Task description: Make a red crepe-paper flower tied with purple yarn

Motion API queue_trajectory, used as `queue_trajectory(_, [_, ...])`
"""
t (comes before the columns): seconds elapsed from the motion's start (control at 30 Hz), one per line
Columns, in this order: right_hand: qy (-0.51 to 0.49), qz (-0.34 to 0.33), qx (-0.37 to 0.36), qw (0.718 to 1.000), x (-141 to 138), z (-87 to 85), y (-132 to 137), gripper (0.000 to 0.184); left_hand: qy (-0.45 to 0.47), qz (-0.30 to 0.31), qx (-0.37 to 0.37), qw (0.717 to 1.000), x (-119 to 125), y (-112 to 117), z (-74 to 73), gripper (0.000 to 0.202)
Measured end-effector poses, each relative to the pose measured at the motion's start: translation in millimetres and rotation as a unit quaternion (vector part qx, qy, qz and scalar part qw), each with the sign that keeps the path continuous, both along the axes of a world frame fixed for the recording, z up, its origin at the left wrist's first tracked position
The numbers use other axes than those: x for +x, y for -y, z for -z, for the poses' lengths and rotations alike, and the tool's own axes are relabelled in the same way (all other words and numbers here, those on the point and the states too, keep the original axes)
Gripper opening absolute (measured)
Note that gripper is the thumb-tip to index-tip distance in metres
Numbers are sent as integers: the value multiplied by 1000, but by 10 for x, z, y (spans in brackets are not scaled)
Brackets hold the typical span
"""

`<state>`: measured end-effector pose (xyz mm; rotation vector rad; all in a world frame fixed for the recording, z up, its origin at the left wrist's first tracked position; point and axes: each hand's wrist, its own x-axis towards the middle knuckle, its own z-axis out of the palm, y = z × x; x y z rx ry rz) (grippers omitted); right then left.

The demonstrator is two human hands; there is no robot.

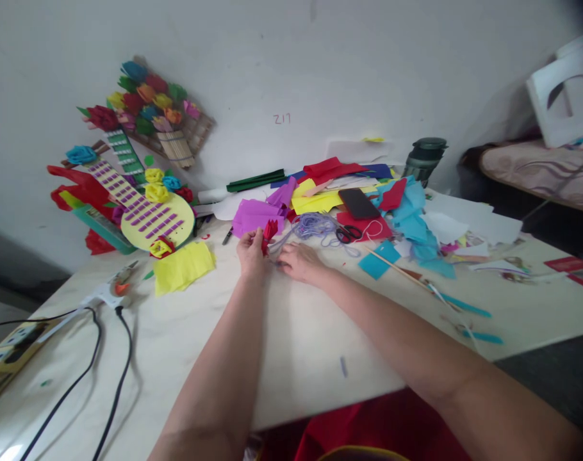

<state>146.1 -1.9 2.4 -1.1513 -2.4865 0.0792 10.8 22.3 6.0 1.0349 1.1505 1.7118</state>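
Note:
My left hand (pixel 251 253) is closed round a small red folded paper piece (pixel 269 234) and holds it upright just above the table. Close to its right, my right hand (pixel 298 261) rests on the table with its fingers curled toward the red piece; whether they grip anything I cannot make out. A tangle of pale purple thread (pixel 314 226) lies just behind my right hand. A crumpled purple paper sheet (pixel 254 216) lies behind my left hand.
Coloured paper scraps, black-handled scissors (pixel 348 234), a dark phone (pixel 359 203) and a green bottle (pixel 423 159) crowd the table's far side. Paper-flower crafts (pixel 142 205) lean on the wall at left. A power strip with black cables (pixel 13 339) lies at front left.

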Motion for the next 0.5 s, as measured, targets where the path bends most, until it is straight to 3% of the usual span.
queue_trajectory(0.1, [-80, 12, -53, 995, 56, 19, -78, 13, -6, 36, -12, 999, -8, 28, -30, 37])
queue_trajectory(0.17, [-206, 54, -83, 973, 146, 21, -171, 11, -6, 73, -19, 997, -22, 35, -38, 36])
queue_trajectory(0.2, [-280, 84, -100, 951, 196, 20, -221, 9, -7, 92, -23, 995, -27, 37, -37, 36])
queue_trajectory(0.27, [-425, 149, -154, 879, 287, 11, -309, 9, -16, 133, -33, 990, -26, 42, -33, 36])
queue_trajectory(0.37, [-561, 118, -231, 786, 358, -16, -357, 6, -47, 203, -44, 977, 13, 71, -33, 37])
queue_trajectory(0.5, [-590, 35, -349, 727, 340, -55, -275, 8, -96, 258, -62, 959, 90, 128, -48, 41])
